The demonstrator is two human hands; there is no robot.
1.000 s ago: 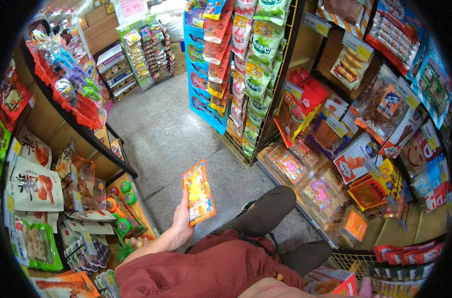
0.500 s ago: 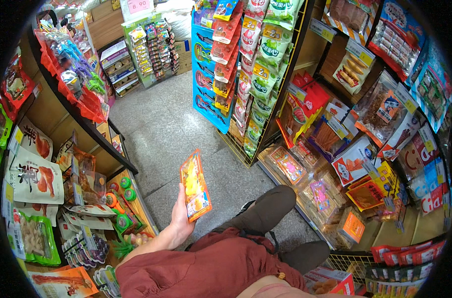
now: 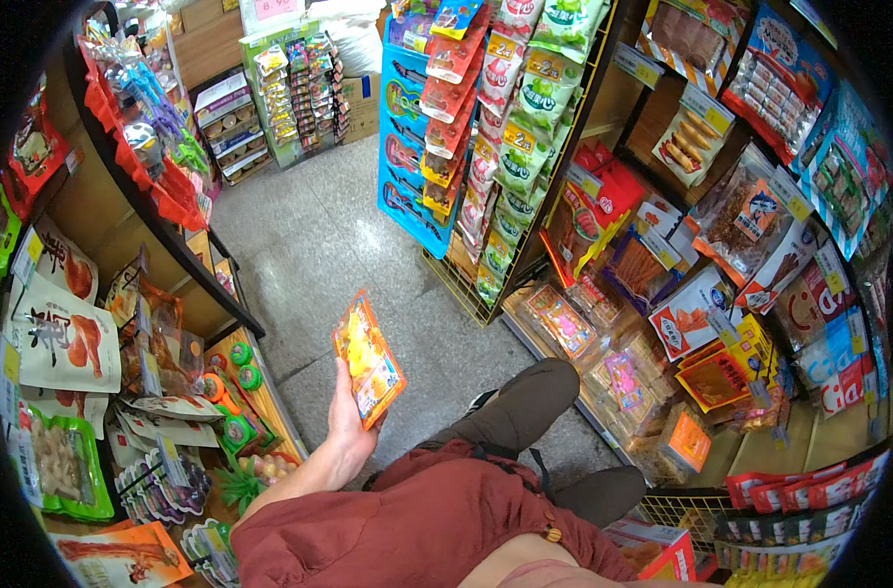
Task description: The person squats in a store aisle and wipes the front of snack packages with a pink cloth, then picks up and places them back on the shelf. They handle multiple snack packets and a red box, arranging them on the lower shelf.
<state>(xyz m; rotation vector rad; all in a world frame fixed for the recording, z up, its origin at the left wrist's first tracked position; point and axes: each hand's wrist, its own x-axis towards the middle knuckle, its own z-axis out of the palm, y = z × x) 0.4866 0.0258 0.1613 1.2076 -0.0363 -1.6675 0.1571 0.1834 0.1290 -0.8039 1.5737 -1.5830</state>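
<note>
The flat orange snack packet (image 3: 370,358), printed with yellow shapes, is in the left hand (image 3: 350,426), above the aisle floor (image 3: 329,216). The packet extends from the far right side of the hand. Its long axis runs away from the body, from near right to far left, and its printed face is tilted up toward the wearer.

The left hand is closed to the thickness of the packet and grips it at the near left edge. The thumb lies along that edge; the other fingers are mostly hidden behind the packet, so their exact placement cannot be confirmed. The right hand is out of view; its state cannot be told. The left hand is therefore the nearer one.

Near the hand: a dark red garment (image 3: 378,519) and a dark trouser leg (image 3: 520,402), to the right.

Left side: a shelf with green-lidded containers (image 3: 243,353) and white pouches (image 3: 69,343) showing a drumstick.

Right side: a low shelf with clear plastic boxes (image 3: 623,382) and an orange-labelled box (image 3: 687,438).

Far side: a wire rack hung with green-and-white packets (image 3: 530,152) and a blue card of toy guitars (image 3: 402,147).
</note>
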